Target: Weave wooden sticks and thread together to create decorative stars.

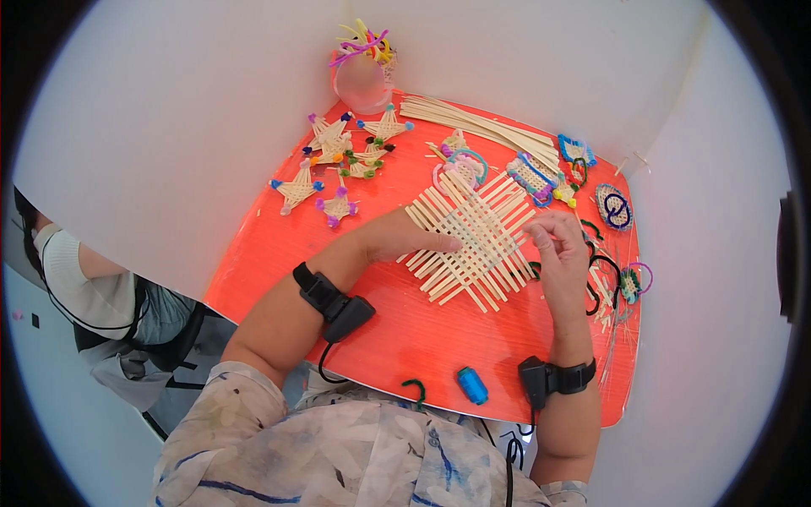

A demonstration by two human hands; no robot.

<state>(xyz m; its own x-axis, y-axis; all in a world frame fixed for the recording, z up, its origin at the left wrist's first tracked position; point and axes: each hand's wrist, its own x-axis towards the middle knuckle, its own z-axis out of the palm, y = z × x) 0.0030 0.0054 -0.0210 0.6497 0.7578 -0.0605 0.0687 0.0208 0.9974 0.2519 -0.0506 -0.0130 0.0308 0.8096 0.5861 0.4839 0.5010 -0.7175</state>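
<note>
Closest in, a blue thread spool (472, 384) and a small green bent pipe cleaner (416, 389) are sitting near the front edge of the orange counter (279, 253). Both wrists are wearing black strap-on devices. The left hand (405, 237) is lying flat, fingers (439, 244) stretched out and pressing down on the left side of the woven strip mat (473, 241), which is lying mid-counter, turned diagonally. The right hand (562, 249) is hovering at the mat's right edge, fingers (541, 232) loosely curled; can't really tell if they're pinching a strip or just touching the ends. The hand is hiding that corner of the mat. Further back, little woven stars (338, 165) with coloured tips are sitting on the left, loose strips (481, 125) and colour-edged woven pieces (541, 177) on the right, and a pink cup (361, 80) of pipe cleaners at the far end.
</note>
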